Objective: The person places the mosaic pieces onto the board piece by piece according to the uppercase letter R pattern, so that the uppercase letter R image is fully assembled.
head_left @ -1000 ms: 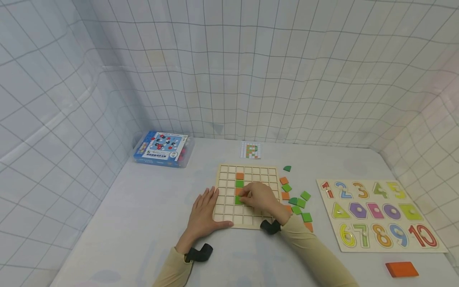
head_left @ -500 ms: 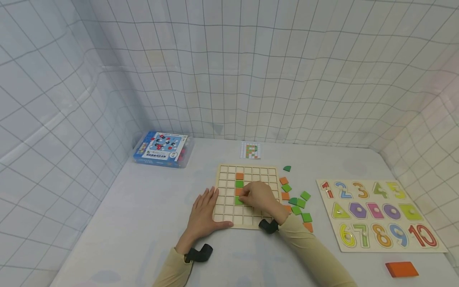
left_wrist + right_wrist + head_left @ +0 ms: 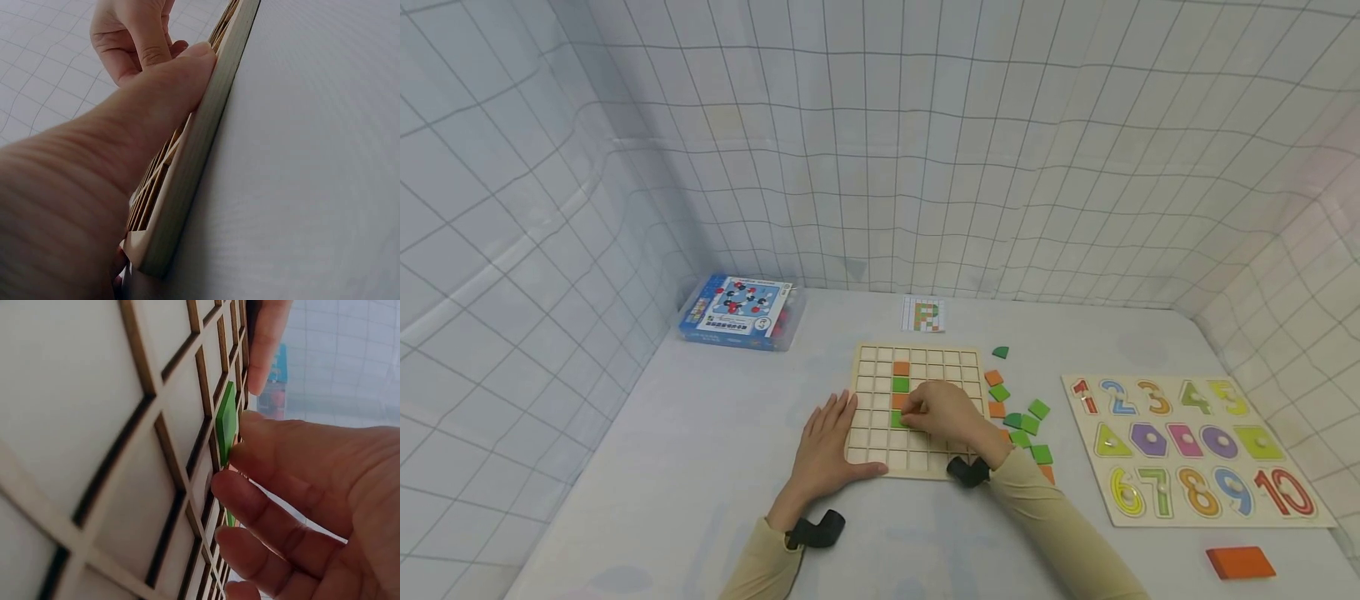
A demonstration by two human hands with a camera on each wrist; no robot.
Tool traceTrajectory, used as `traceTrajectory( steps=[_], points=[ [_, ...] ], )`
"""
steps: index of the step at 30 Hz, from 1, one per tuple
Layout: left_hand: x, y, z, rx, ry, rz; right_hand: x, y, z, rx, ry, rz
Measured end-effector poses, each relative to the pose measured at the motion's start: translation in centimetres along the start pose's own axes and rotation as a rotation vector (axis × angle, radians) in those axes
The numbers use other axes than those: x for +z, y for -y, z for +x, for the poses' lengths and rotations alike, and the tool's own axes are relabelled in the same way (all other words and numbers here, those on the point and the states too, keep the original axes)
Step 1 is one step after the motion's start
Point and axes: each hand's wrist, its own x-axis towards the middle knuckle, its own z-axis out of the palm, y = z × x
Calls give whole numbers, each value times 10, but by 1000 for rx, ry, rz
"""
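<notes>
Head view: white table, gridded curtain; left hand lies spread, right hand seemingly pinches green tile.

green square tile | beside orange tile | wooden grid board: underneath, lying flat

Pale-topped bench, wooden grid board flat on it. Relative to board: loose green square tiles, orange square tiles, green quarter-circles close right; pattern card beyond; molecular model kit box far left; number-and-shape peg puzzle well right; orange block near right.
</notes>
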Motion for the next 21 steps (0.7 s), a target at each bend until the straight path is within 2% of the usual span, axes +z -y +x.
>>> traceTrajectory(
  steps=[5,9,16,21],
  points=[
    [0,0,0,0,2,2,-3,-2,-3,-35,25,8],
    [0,0,0,0,3,2,-6,-4,-5,-36,5,13],
    [0,0,1,0,0,11,-15,-18,-6,-14,-122,-9],
    [0,0,1,-3,1,10,-26,-33,-11,25,-231,18]
  ],
)
